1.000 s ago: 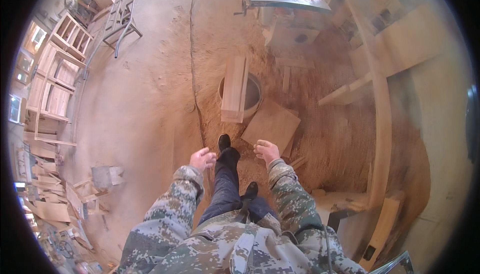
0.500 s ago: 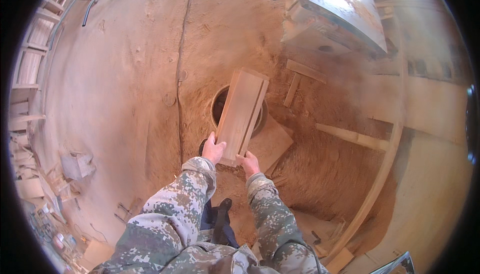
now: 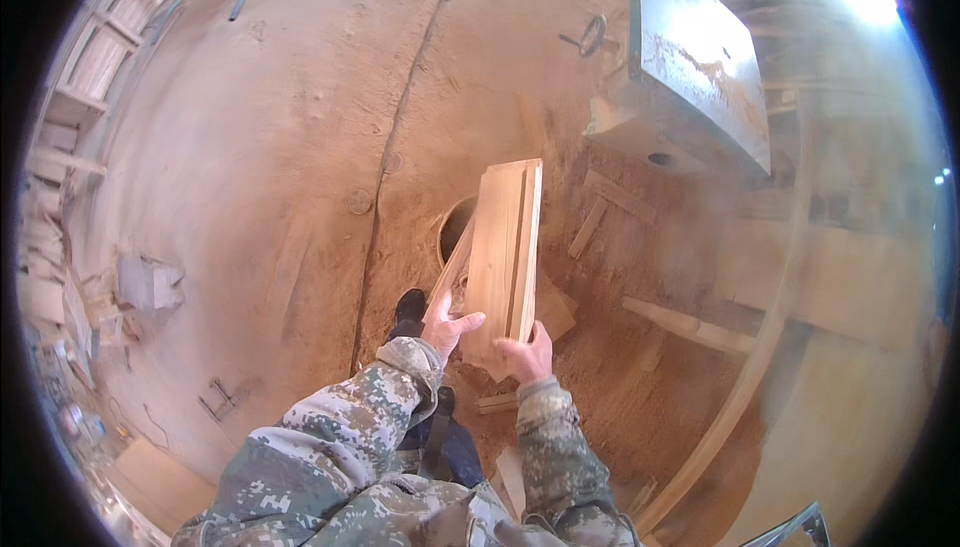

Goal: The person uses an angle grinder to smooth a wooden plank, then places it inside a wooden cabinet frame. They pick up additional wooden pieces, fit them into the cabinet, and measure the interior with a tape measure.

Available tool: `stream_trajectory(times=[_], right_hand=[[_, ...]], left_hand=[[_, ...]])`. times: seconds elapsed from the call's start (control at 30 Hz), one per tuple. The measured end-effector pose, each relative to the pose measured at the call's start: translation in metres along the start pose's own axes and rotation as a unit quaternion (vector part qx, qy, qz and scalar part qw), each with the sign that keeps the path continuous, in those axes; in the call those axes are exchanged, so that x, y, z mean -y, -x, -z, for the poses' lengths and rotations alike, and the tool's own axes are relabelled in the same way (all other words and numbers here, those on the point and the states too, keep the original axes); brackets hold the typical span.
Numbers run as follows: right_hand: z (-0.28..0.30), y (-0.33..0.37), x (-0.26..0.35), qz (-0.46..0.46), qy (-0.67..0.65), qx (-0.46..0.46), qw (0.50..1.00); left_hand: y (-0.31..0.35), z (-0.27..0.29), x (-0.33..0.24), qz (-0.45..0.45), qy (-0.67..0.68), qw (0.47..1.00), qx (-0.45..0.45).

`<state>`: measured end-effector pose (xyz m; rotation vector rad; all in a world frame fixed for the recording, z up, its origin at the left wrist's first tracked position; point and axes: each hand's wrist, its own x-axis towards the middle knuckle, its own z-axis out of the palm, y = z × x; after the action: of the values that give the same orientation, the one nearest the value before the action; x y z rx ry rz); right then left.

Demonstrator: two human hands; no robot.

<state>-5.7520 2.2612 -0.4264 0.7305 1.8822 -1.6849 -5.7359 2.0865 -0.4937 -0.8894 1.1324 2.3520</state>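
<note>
A wooden board (image 3: 494,267) with a stepped, grooved right edge is held out in front of me, its far end raised over a round container (image 3: 444,234). My right hand (image 3: 528,354) grips this board at its near right corner, thumb on top. At its left side a second, narrower-looking wooden plank (image 3: 454,269) tilts away, leaving a wedge-shaped gap. My left hand (image 3: 445,331) is closed around the near end of that plank, with its thumb reaching toward the grooved board. The far part of the plank is hidden behind the board.
A metal-topped machine (image 3: 695,57) with a handwheel (image 3: 593,35) stands at far right. Wood offcuts (image 3: 618,197) and a long beam (image 3: 745,387) lie on the dusty floor at right. Stacked wooden frames (image 3: 95,57) line the left, above a grey box-like object (image 3: 148,282).
The boards, previously together as one stack, have come apart at the left. Both hands have shifted slightly right and nearer, and the grooved board stands more upright. The view has turned a little.
</note>
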Motion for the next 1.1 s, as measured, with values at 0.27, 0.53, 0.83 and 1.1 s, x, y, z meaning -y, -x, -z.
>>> stream_trajectory(times=[0.27,0.53,0.83,1.1], right_hand=[[-0.01,0.25,-0.035,0.316,0.289,0.226,0.875],[-0.064,0.384,-0.041,0.341,0.08,0.396,0.849],[-0.134,0.514,-0.13,0.356,0.123,0.562,0.737],[-0.242,0.7,-0.26,0.039,0.092,0.761,0.641]], left_hand=[[0.206,0.021,-0.015,-0.135,0.242,0.958,0.077],[0.423,0.07,0.009,-0.286,0.199,0.897,0.273],[0.632,0.173,0.09,-0.446,0.246,0.856,0.093],[0.831,0.298,0.197,-0.566,0.234,0.775,-0.155]])
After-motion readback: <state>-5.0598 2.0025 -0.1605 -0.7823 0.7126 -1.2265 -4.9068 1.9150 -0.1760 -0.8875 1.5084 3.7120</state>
